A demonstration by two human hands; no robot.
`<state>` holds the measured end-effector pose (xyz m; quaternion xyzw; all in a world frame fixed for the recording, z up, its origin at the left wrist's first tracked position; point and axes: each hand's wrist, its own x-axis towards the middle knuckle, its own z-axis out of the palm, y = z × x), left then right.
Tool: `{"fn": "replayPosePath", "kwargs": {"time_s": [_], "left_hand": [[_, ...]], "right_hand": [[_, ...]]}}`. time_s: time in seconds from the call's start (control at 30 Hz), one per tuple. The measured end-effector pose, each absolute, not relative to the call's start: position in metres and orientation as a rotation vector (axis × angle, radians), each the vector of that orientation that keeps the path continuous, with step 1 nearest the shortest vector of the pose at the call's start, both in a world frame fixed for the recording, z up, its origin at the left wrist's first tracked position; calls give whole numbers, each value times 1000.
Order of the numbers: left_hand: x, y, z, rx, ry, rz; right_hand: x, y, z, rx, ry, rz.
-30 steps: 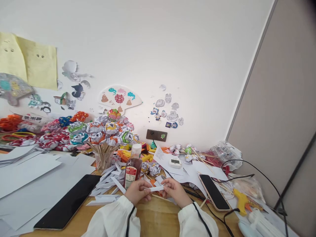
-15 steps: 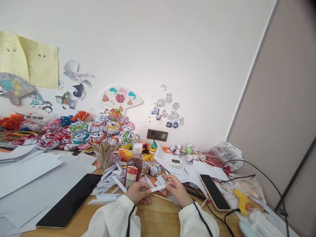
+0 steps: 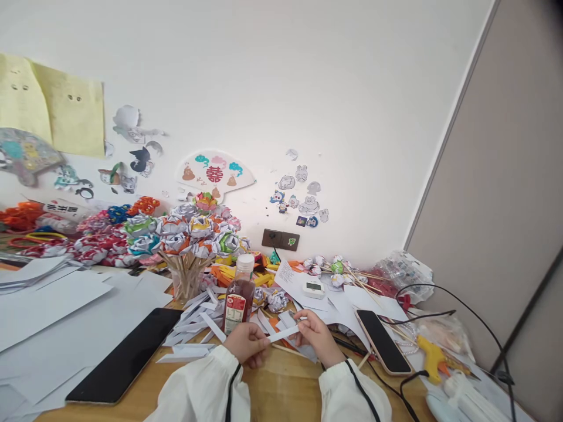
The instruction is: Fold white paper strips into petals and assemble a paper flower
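Observation:
My two hands meet low in the middle of the view, above the wooden desk. A narrow white paper strip runs between them, tilted up to the right. My left hand pinches its lower left end, fingers curled. My right hand pinches the upper right end. Both wrists wear white sleeves. Just behind my left hand stands a bottle of red liquid with a white cap. A thin wooden skewer lies on the desk under my hands.
A pile of white strips and a dark tablet lie to the left. A phone, cables and a yellow glue gun lie to the right. Paper flowers on sticks in a cup stand behind. White sheets cover the left.
The strip has tilted, its right end lifted a little by my right hand. My left hand has stayed roughly in place. The view has shifted slightly.

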<state>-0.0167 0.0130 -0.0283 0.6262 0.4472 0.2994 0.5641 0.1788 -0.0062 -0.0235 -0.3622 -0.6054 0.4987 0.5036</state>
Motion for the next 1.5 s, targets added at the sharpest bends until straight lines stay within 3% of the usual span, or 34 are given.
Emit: {"fn": "replayPosePath", "kwargs": {"time_s": [1.5], "left_hand": [[-12, 8, -28, 1545, 1069, 638]], "right_hand": [[170, -10, -22, -1045, -1382, 998]]}}
